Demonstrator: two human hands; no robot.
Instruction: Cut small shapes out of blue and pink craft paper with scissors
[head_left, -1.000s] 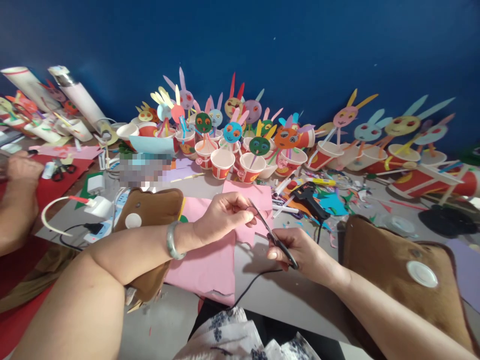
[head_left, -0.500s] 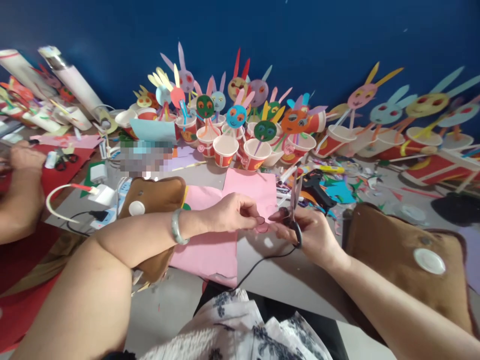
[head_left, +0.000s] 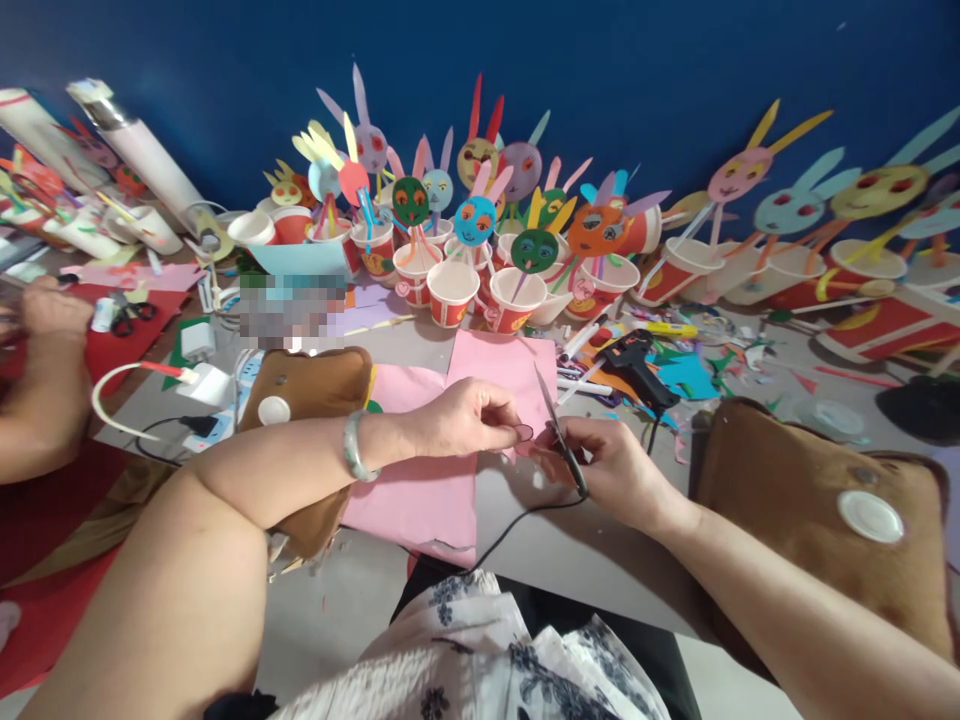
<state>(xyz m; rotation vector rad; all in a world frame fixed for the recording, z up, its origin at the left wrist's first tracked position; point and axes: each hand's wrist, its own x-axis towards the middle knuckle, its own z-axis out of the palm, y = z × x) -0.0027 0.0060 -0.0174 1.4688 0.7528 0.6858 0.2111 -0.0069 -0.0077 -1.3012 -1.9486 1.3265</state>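
- A hand can slide over the gray table (head_left: 570,565) between the big pink paper (head_left: 424,510) and the right brown pillow (head_left: 795,510), but a black cord (head_left: 525,514) crosses there.
- Lots of cups (head_left: 454,295) block the back.
- A glue gun (head_left: 636,370) sits past the right hand (head_left: 615,470); the cord seems to run behind.

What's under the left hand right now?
Pink paper shows above and below the left hand in the picture; the spot directly beneath is covered, so anything lying there cannot be seen.

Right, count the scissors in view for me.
2: one pair of scissors in the right hand, a second pair on the red paper at left. More may lie hidden under the paper scraps.
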